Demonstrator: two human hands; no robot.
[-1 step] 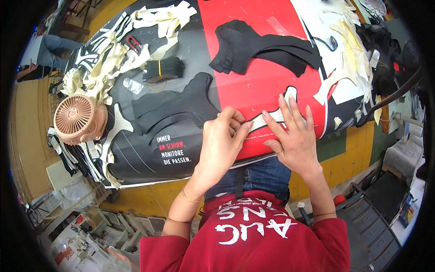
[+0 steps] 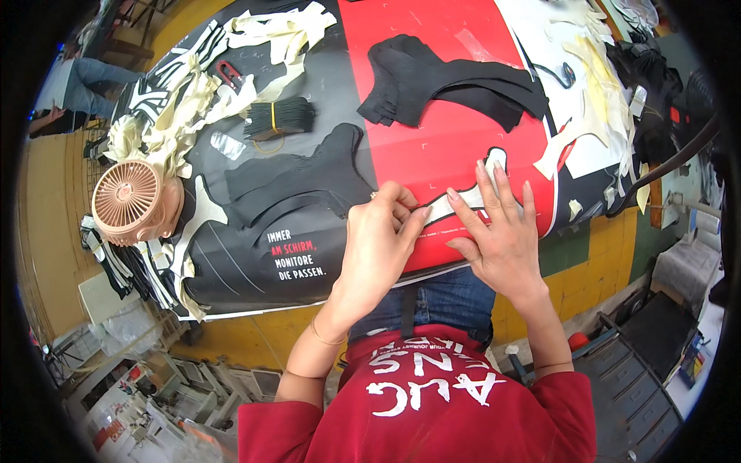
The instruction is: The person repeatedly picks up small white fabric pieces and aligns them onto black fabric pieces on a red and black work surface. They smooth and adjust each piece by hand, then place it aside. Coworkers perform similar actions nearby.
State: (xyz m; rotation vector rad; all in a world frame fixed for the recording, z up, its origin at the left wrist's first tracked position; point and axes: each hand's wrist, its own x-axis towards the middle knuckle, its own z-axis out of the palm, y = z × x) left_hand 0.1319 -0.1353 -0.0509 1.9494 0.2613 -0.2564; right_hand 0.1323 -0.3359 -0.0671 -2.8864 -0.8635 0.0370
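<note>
A white fabric piece with a black edge (image 2: pixel 465 200) lies across the red part of the printed table cover (image 2: pixel 448 150), close to its near side. My left hand (image 2: pixel 377 245) pinches the left end of this piece between thumb and forefinger, the other fingers curled in. Flat on the piece rests my right hand (image 2: pixel 500 241), fingers stretched out and spread, covering its right part. Just left of my left hand sits a stack of dark cut fabric pieces (image 2: pixel 301 177). Farther back, more black cut pieces (image 2: pixel 417 73) lie on the red.
Cream fabric scraps (image 2: pixel 289 35) run along the far left, with red-handled snips (image 2: pixel 228 75) and a banded bundle of black strips (image 2: pixel 282 118). A pink fan (image 2: pixel 127 197) stands at the left edge. Pale scraps (image 2: pixel 594 100) lie right. Another person's jeans (image 2: pixel 100 81) show far left.
</note>
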